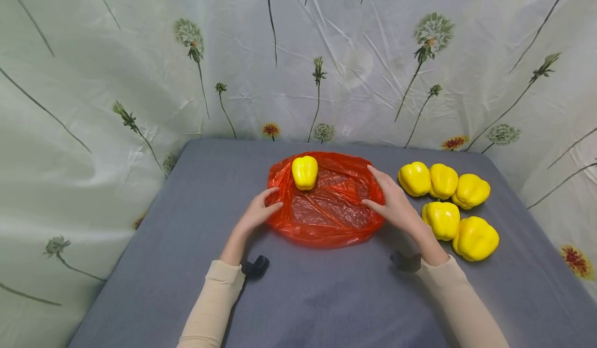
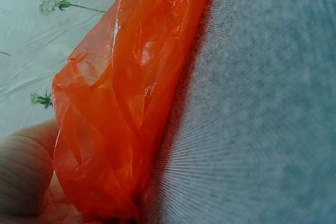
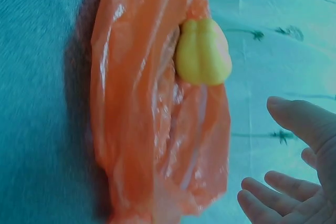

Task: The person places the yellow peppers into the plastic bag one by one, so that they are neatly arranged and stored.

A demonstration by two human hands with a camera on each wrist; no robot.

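Observation:
A red plastic bag point(image 1: 322, 236) lies spread with its mouth up on the grey cloth. One yellow bell pepper point(image 1: 305, 173) is inside, towards its back left. My left hand point(image 1: 258, 211) is at the bag's left rim, thumb and fingers apart; in the left wrist view the bag's side hides the fingertips. At the right rim, my right hand point(image 1: 394, 200) has its fingers spread and holds nothing. The right wrist view shows its thumb and fingers point(image 3: 270, 195) apart from each other, beside the bag.
Several more yellow bell peppers point(image 1: 444, 180) sit in two rows on the right side of the grey-covered table point(image 1: 322, 296), close by my right forearm. A pale curtain point(image 1: 298, 99) with dandelion prints hangs behind the table and along its sides.

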